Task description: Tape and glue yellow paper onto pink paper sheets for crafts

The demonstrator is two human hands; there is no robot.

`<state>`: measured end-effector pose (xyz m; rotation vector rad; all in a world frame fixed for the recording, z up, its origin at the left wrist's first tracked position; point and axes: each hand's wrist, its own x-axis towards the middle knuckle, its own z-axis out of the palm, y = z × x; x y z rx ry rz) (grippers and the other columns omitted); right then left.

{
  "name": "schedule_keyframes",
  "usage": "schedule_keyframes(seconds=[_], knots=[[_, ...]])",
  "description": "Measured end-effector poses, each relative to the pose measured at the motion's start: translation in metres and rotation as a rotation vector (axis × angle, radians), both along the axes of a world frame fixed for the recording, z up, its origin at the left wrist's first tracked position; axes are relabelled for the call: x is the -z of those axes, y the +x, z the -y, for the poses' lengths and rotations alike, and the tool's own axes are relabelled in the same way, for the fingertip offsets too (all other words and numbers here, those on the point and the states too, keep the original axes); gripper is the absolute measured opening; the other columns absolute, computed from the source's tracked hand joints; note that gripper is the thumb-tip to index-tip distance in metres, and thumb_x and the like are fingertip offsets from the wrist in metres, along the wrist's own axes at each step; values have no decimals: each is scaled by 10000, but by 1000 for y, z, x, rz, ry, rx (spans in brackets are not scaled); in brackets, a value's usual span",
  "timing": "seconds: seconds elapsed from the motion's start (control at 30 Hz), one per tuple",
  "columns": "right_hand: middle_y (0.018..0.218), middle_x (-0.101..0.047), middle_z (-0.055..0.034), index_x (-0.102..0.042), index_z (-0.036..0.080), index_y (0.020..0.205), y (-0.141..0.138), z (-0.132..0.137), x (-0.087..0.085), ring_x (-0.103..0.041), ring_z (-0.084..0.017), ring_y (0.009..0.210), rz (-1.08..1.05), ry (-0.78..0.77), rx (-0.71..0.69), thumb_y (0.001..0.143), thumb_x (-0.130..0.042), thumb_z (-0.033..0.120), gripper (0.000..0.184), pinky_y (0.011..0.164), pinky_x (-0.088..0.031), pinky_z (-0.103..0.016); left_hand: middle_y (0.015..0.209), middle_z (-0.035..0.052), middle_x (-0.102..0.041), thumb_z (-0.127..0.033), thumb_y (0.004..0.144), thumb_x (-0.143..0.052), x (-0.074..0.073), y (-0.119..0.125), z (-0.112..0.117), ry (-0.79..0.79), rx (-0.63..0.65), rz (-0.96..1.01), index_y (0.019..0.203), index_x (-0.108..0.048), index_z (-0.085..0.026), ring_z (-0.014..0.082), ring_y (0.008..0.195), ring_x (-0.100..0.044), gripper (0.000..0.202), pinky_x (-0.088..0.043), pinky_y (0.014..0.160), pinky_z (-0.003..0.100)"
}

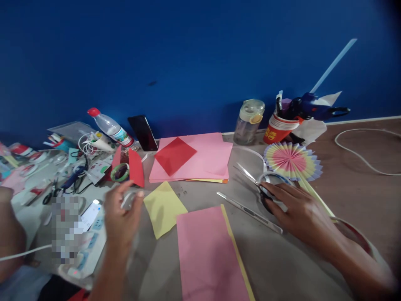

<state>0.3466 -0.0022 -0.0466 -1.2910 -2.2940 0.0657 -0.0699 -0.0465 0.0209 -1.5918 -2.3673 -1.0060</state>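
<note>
I see two bare hands well apart over the grey counter (153,271). The right hand (291,207) has its thumb and fingers closed on the black handles of the scissors (257,183), on the right side, blades slightly parted and pointing far and left. The left hand (120,215) is raised on the left, thumb and fingers curved apart about a blurred pale ring (127,201); I cannot tell whether it grips that.

Between the hands, a slim cutter knife (250,213) lies slantwise, just left of the right hand. A pink sheet (208,251) with a yellow strip along its right edge lies nearest, and a yellow square (164,209) meets its far left corner. Farther off, a red square (175,156) rests on a stack of pink paper (211,152). A pleated paper fan (291,161) lies beyond the right hand. Along the blue wall (188,62) stand, from left to right, a bottle (112,128), a leaning dark phone (142,133), a clear jar (248,125) and a red paper cup (278,128) crammed with tools.
</note>
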Motion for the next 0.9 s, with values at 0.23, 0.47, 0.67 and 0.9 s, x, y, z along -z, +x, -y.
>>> schedule_keyframes(seconds=[0.23,0.47,0.67,0.9], knots=[[994,-676,-97,-563,182,1213,-9,2,6,-650,-254,896,-12,31,-16,897,-512,240,325,772,-472,-387,1345,108,-522,-468,821,-598,-55,-35,-26,57,16,-160,1343,-450,-200,334,1243,-487,606,-371,1059,513],[1024,-673,-90,-542,234,1229,-7,3,4,-649,-259,909,-51,-1,-8,897,-511,244,333,787,-492,-393,1104,134,-591,-453,854,-501,16,8,10,-276,156,-199,1147,-625,-216,332,1063,-586,397,-474,901,484],[981,-667,-88,-556,219,1221,-10,5,8,-649,-253,892,-51,-53,-26,894,-514,260,332,760,-494,-378,1336,201,-499,-475,870,-495,36,-16,-10,-348,95,-115,1289,-535,-172,380,1300,-421,519,-356,1031,574],[1090,-612,-117,-577,214,1230,-4,0,9,-621,-252,955,-59,-42,12,916,-483,262,331,832,-495,-375,1352,199,-501,-413,864,-520,44,23,-16,-206,116,-166,1351,-473,-128,359,1281,-425,566,-334,1067,510]])
